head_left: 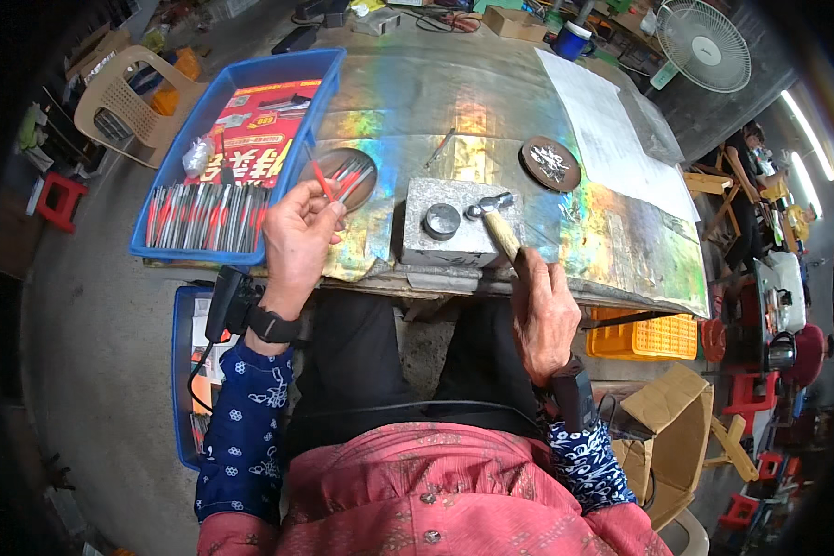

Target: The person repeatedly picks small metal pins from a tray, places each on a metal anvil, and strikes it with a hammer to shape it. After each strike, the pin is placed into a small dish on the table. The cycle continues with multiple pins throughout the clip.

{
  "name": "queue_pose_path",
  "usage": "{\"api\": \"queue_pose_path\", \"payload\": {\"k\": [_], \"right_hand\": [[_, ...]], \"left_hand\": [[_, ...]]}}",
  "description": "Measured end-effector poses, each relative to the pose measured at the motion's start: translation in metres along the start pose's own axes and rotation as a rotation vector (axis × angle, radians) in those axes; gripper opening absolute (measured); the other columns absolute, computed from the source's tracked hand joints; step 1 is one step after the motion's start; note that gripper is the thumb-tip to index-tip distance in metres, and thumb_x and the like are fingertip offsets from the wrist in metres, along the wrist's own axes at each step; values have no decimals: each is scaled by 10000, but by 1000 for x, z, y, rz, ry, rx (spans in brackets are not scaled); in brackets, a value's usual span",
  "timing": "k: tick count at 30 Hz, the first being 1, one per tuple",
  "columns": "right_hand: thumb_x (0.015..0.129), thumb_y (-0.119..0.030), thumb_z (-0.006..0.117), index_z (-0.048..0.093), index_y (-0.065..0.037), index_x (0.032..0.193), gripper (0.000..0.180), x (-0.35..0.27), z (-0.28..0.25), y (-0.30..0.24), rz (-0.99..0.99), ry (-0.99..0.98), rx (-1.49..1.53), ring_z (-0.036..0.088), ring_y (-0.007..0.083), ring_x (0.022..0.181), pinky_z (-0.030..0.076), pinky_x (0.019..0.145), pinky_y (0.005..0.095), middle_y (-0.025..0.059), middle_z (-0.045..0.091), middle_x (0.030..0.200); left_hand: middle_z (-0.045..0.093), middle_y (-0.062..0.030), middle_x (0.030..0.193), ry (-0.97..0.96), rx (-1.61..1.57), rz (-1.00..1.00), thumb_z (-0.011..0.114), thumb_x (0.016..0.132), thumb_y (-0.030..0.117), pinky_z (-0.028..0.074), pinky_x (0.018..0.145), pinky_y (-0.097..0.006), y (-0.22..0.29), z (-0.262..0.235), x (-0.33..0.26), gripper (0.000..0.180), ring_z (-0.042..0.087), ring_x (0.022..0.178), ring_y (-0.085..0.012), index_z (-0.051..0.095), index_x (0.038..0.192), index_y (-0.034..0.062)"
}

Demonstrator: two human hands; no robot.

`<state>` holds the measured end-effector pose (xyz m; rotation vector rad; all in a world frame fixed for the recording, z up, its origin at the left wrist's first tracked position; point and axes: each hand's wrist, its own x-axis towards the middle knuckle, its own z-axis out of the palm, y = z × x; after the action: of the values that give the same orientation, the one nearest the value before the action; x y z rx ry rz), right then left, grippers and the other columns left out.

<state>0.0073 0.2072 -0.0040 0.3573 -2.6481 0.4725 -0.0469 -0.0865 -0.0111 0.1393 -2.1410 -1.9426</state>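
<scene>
Right hand (545,315): grips hammer (502,233), head on block (454,224).
Left hand (298,236): pinches red pin (322,181).
Advice: seat pin upright; strike squarely.

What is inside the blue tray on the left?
The blue tray holds a row of thin red-and-silver sticks and a small clear bag on a red printed sheet, which covers the tray's floor.

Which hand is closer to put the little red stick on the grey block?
Probably the left hand: it already pinches the red stick, just left of the grey block. The right hand is busy gripping the hammer.
</scene>
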Motion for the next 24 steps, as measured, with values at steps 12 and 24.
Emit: {"api": "queue_pose_path", "payload": {"k": [12, 24], "right_hand": [[839, -94, 654, 441, -70, 1340, 545, -1, -3, -4, 81, -176, 82, 602, 396, 819, 497, 657, 471, 181, 533, 1020], [867, -108, 640, 466, -48, 1322, 491, 0, -2, -6, 77, -157, 75, 606, 409, 817, 504, 664, 464, 196, 548, 1016]], "left_hand": [[620, -187, 909, 30, 1233, 430, 607, 778, -25, 515, 668, -465, -22, 1, 26, 144, 644, 787, -389, 640, 914, 5], [606, -143, 864, 71, 1286, 551, 594, 773, -10, 527, 620, -413, -21, 0, 18, 93, 646, 769, -312, 642, 851, 11]]}}
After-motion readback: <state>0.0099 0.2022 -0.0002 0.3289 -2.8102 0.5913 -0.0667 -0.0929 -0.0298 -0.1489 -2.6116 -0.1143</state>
